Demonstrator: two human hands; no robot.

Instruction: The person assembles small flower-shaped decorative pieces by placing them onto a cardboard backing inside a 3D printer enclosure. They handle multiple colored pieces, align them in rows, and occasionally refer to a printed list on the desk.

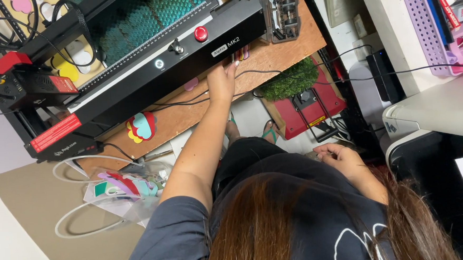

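My left hand (222, 82) reaches forward with the arm stretched out. Its fingertips touch the lower front edge of a black cutting machine (149, 79), just beside a few small coloured pieces (241, 54) that poke out from under it. Whether the fingers pinch anything is not visible. A red round button (200, 33) and a metal switch (176, 46) sit on the machine's front, above the hand. My right hand (343, 158) rests by my hip with the fingers loosely curled and nothing in it. My dark shirt and long brown hair fill the bottom of the view.
The machine stands on a wooden tabletop (285, 45) with black cables (271, 72) across it. A red-and-teal cut-out (141, 127) and a clear bag of coloured shapes (123, 186) lie at left. A green turf piece (290, 79), a red press (310, 107), a white printer (436, 108) and a purple basket (437, 27) are at right.
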